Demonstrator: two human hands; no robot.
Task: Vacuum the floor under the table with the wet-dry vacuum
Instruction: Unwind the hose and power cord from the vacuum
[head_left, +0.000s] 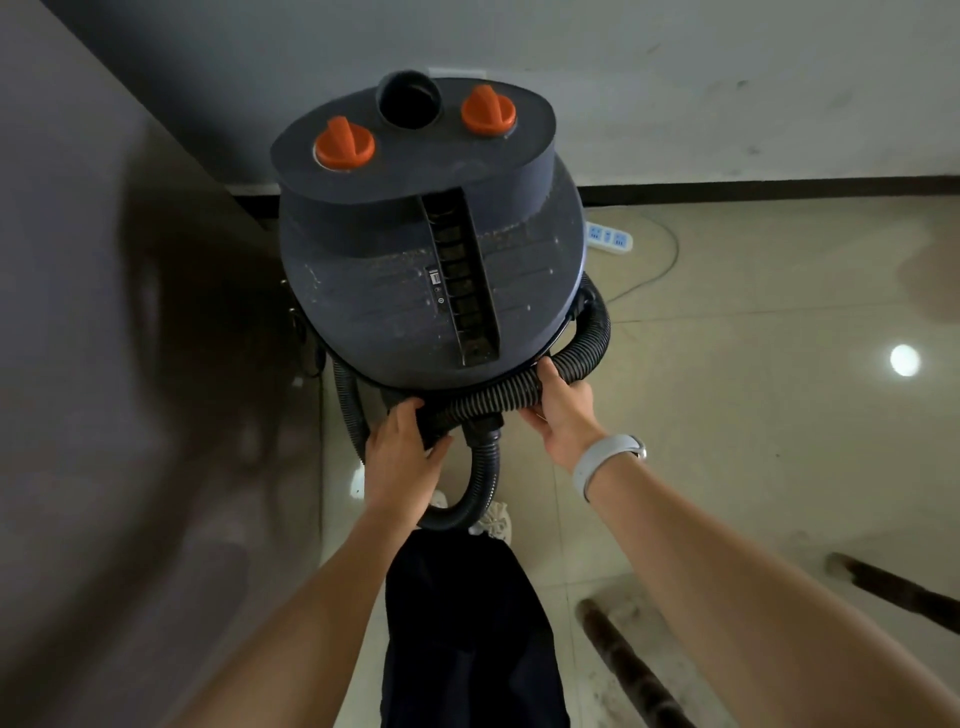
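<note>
the wet-dry vacuum (431, 249) is seen upright on the tiled floor (727, 415) (by the wall). its black hose (498, 395) is gripped by the left hand (402, 457) and right hand (563, 415), fingers curled round it.

The vacuum (431, 249) fills the middle and hides its own tank and wheels beneath its wide grey head. Its hose (524, 387) runs out of sight behind that head. The left hand (402, 457) covers the hose's near end. The label (435, 283) on the head is too small to read.
</note>
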